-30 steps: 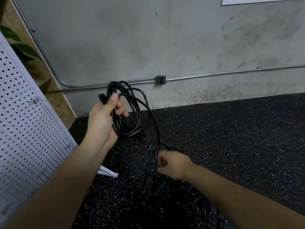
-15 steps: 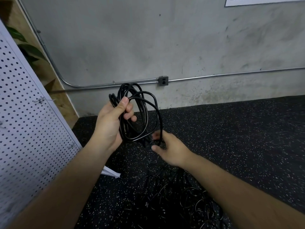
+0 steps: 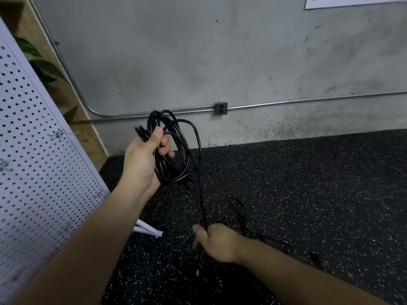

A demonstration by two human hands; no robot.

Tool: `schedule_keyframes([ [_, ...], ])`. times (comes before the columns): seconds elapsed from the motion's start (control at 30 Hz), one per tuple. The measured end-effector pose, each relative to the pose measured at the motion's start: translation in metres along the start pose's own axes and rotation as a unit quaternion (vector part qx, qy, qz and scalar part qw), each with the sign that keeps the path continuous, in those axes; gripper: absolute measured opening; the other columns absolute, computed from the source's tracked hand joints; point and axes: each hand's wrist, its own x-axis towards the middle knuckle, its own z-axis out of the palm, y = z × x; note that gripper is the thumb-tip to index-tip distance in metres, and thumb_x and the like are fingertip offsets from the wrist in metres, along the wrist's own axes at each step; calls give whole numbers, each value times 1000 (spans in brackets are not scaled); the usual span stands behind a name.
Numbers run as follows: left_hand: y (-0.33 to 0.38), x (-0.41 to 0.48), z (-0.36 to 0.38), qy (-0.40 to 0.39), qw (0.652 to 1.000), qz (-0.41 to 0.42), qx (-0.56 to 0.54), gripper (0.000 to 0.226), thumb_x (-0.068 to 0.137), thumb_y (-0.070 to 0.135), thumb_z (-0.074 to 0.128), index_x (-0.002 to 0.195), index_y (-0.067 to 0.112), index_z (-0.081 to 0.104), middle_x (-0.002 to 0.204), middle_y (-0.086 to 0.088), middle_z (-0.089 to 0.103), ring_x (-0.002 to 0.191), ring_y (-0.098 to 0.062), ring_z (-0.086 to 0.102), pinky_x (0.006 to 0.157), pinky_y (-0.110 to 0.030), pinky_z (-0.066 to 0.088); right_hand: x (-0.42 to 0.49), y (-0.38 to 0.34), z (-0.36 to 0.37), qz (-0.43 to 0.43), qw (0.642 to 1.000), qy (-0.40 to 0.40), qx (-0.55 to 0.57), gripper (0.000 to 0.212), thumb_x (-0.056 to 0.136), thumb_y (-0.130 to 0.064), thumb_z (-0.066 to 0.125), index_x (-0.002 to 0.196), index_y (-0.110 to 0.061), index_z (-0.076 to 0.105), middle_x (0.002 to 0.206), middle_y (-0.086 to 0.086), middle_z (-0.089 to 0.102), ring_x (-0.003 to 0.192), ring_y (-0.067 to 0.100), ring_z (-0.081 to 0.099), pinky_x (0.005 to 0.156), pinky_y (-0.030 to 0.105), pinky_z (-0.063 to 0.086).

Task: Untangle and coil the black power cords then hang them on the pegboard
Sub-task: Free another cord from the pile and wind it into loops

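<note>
Black power cord, partly wound into a coil [image 3: 174, 150], is hanging as several loops from the left hand [image 3: 143, 159], raised in front of the concrete wall and near the white pegboard [image 3: 39, 161]. One trailing strand [image 3: 201, 194] is running taut from the right side of the coil down to the right hand [image 3: 218, 243], low over the speckled rubber floor [image 3: 319, 194], where the remaining tangle of cords [image 3: 239, 208] is lying.

Half a second earlier the right hand was up at the bottom of the coil, delivering a loop. It is now down at the tangle again, taking the strand further along its length. This is suggesting one more turn of a repeating gather-and-feed cycle: coiling is under way, untangling is unfinished, and no cord is yet hanging on the visible wire hook [image 3: 57, 134].

Left grip: closing round the loops, thumb pressing across them from the front, fingers curling round from behind, forearm rising from the lower left.

Right grip: closing on the trailing strand, which is entering the top of the fist beside the thumb. The hand is blurring, so finger detail is not resolving. The forearm is reaching in from the lower right.
</note>
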Motion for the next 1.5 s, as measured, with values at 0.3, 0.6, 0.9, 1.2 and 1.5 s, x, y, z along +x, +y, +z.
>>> schedule_keyframes([
  [0.3, -7, -9, -3, 8, 995, -52, 89, 20, 106, 15, 50, 86, 15, 51, 68, 4, 51, 57, -10, 41, 63, -29, 41, -9, -25, -67, -83, 906, 302, 283, 31, 106, -49, 31, 115, -21, 42, 84, -4, 53, 73, 10, 49, 71, 33, 44],
  [0.6, -12, -16, 6, -20, 997, -46, 53, 8, 105, 18, 49, 100, 12, 52, 71, 5, 51, 61, -9, 44, 68, -29, 43, -14, -18, -74, -49, 943, 327, 46, 43, 109, -33, 34, 136, -2, 45, 81, -1, 61, 60, 9, 57, 46, 17, 37],
  [0.9, -22, -24, 17, -42, 996, -25, 73, 10, 102, 18, 54, 94, 13, 56, 78, 0, 58, 70, -12, 54, 76, -33, 49, -29, -45, -74, 5, 952, 191, -240, 53, 110, -46, 24, 82, -13, 56, 76, 5, 57, 74, 25, 57, 67, 34, 47],
  [1.2, -30, -18, 17, 3, 995, -19, 96, 11, 105, 18, 52, 96, 13, 54, 79, -1, 58, 69, -13, 55, 75, -35, 51, -28, -39, -65, -91, 970, 147, -171, 22, 108, -26, 42, 122, -19, 57, 102, 6, 65, 90, 25, 62, 76, 34, 49],
  [1.5, -36, -4, 8, 104, 980, 0, 171, 16, 103, 20, 59, 106, 6, 51, 79, -1, 59, 63, -8, 55, 63, -27, 53, -44, -40, -71, -89, 978, 175, -69, 16, 105, -28, 45, 110, -13, 41, 79, 4, 62, 58, 13, 54, 47, 24, 36],
])
